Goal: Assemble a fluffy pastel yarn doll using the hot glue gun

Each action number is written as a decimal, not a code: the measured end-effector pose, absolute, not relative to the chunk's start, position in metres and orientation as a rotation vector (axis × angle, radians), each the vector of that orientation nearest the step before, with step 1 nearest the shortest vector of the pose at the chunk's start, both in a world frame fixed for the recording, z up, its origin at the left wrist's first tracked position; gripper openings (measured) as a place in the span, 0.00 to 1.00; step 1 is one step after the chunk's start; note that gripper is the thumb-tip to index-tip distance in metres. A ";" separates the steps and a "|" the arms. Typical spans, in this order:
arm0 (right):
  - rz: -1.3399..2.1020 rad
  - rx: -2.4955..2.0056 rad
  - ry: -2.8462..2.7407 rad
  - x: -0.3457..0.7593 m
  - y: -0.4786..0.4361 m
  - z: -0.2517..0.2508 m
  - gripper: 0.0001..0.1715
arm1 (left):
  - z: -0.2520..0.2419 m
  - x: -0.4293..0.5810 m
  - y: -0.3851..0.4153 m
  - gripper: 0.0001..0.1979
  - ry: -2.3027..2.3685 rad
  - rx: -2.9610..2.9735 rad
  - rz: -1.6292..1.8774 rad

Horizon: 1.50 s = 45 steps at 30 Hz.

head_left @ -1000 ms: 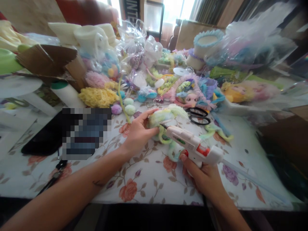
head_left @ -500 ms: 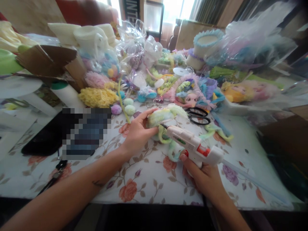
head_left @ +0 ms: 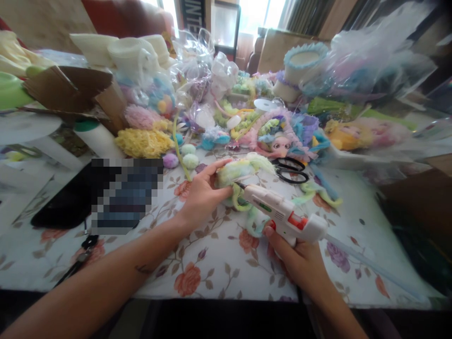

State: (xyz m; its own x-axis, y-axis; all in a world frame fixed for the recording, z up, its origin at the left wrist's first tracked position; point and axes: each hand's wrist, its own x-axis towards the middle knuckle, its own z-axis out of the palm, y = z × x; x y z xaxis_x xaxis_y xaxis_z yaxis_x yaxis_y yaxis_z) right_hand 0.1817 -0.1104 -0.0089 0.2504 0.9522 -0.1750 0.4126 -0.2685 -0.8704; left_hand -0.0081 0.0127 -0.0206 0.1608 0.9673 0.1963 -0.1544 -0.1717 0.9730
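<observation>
The left hand (head_left: 205, 193) curls around a pastel fringed piece (head_left: 240, 170) over the floral tabletop (head_left: 219, 268); the right hand (head_left: 300, 256) grasps a glue gun (head_left: 282, 212), nozzle beside the piece. Background: bright window (head_left: 261, 16).

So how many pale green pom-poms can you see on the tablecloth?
2: the nearer pom-pom and the farther pom-pom sit just right of the yellow-green strip, beyond the left hand. Others may be hidden.

Near tablecloth (head_left: 226, 285) lies open; scissors (head_left: 295, 170) (black-handled) obstruct right of the bundle (head_left: 236, 172).
</observation>
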 end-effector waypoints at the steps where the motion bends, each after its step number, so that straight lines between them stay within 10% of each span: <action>1: 0.963 -1.826 -1.252 0.181 -0.110 -0.009 0.22 | -0.020 -0.008 0.013 0.30 0.885 1.315 1.273; 45: 0.935 -1.759 -1.237 0.183 -0.111 -0.011 0.19 | -0.024 -0.008 0.014 0.30 0.897 1.310 1.264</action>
State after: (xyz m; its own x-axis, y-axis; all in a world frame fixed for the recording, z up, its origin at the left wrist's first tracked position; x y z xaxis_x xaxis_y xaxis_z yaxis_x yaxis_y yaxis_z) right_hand 0.1831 -0.1106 -0.0106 0.2572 0.9574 -0.1310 0.3872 -0.2263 -0.8938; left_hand -0.0084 0.0137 -0.0235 0.1587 0.9702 0.1833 -0.1469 -0.1604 0.9761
